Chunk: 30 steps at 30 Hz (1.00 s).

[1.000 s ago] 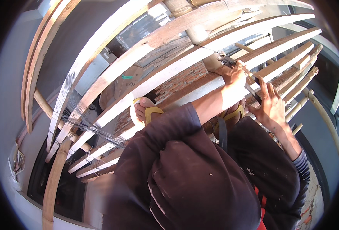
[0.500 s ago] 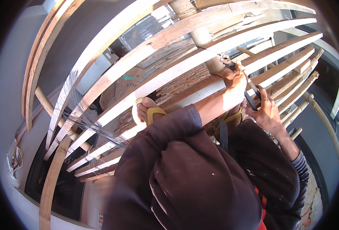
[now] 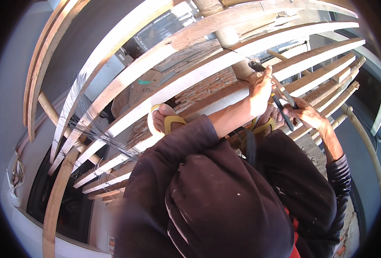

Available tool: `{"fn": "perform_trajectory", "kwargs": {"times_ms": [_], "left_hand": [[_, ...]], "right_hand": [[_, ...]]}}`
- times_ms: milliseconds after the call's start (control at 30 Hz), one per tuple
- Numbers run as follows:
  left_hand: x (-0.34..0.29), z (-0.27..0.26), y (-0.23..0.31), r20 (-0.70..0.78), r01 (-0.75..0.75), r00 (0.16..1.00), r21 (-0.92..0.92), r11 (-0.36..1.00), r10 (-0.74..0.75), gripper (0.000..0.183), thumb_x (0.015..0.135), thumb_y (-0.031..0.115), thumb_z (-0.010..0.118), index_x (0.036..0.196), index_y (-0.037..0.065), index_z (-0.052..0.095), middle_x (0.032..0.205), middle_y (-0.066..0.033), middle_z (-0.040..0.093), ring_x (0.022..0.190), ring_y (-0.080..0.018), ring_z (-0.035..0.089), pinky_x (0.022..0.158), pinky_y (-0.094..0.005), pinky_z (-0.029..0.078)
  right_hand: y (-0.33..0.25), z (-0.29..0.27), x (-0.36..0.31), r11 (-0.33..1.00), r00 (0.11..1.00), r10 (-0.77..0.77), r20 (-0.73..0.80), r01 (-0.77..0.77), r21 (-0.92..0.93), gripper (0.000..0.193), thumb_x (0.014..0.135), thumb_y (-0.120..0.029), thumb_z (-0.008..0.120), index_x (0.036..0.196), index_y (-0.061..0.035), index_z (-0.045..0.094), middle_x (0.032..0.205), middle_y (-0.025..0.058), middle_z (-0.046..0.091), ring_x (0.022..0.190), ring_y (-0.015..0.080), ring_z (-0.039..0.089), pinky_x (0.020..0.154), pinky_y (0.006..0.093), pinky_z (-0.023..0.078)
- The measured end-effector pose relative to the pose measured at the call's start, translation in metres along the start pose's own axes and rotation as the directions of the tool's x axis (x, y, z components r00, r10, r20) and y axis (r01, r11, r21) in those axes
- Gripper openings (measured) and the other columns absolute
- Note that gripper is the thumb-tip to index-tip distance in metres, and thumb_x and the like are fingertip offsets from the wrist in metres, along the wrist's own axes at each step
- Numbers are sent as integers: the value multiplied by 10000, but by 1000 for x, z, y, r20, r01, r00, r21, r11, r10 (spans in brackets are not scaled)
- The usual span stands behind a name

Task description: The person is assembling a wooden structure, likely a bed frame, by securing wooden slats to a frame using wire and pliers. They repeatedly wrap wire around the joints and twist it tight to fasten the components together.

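Note:
My left hand (image 3: 259, 89) is closed around the upper part of long-handled pincers (image 3: 281, 112), close behind their dark head. Its fingers hide the middle of the tool. The head lies beside an upright bamboo pole (image 3: 241, 69) and a wooden batten (image 3: 216, 64). To the right, my right hand (image 3: 306, 114) grips the lower ends of the handles, which stand slightly apart. Whether the jaws hold anything is too small to tell.
My feet in yellow flip-flops (image 3: 173, 121) stand on the battens. Thin wires (image 3: 98, 129) hang in a bundle over the battens at left. Gaps show brickwork (image 3: 205, 91) and a cardboard box (image 3: 149, 84) below. A bamboo pole (image 3: 367, 146) stands at right.
My right hand has moved slightly up and right with the handle ends, and its forearm is farther from my knee. The pincers' head has tilted a little; my left hand stays near it.

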State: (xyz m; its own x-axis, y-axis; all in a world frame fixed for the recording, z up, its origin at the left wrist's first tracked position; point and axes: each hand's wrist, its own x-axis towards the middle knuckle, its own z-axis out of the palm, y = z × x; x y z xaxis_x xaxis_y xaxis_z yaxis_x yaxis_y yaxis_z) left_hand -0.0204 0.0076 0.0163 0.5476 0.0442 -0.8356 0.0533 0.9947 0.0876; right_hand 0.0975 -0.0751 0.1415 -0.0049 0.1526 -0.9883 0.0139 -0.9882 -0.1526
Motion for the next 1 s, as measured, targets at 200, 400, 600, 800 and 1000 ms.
{"fn": "perform_trajectory", "kwargs": {"times_ms": [200,400,600,800,1000], "left_hand": [[1,0,1,-22,22,1000,12,1000,-22,461,830,520,606,824,60,583,747,-22,496,699,-135,463,664,-290,395],[0,1,-1,-25,-8,1000,3,1000,8,438,819,494,636,814,62,572,754,-20,495,688,-126,452,644,-277,389],[-3,4,1,-8,47,999,-48,998,-48,311,864,360,621,916,65,540,844,-17,526,771,-116,489,729,-267,412],[4,5,-2,-16,-4,1000,-64,998,3,391,842,446,626,869,63,554,828,-16,520,747,-115,483,674,-259,420],[4,27,-5,-67,67,995,-93,993,-74,321,860,380,624,885,72,537,871,-25,534,749,-116,504,656,-249,432]], "right_hand": [[11,-4,9,997,999,-41,6,41,62,617,860,-305,643,1337,-6,391,1099,106,594,1052,178,516,950,324,365],[13,-6,8,998,998,-65,9,65,22,608,859,-293,646,1330,-4,392,1082,112,601,1046,176,517,948,318,362],[38,-8,16,999,997,-33,-74,33,9,645,840,-292,667,1347,-19,376,1002,68,601,951,159,529,848,306,411],[-4,38,6,828,896,-248,-368,-1,-560,793,750,-355,714,1372,-46,329,1022,138,609,847,244,605,768,341,470],[11,64,-4,316,588,-590,-554,-463,-828,754,748,-149,636,1412,-111,282,1136,123,493,1071,281,485,956,409,365]]}}
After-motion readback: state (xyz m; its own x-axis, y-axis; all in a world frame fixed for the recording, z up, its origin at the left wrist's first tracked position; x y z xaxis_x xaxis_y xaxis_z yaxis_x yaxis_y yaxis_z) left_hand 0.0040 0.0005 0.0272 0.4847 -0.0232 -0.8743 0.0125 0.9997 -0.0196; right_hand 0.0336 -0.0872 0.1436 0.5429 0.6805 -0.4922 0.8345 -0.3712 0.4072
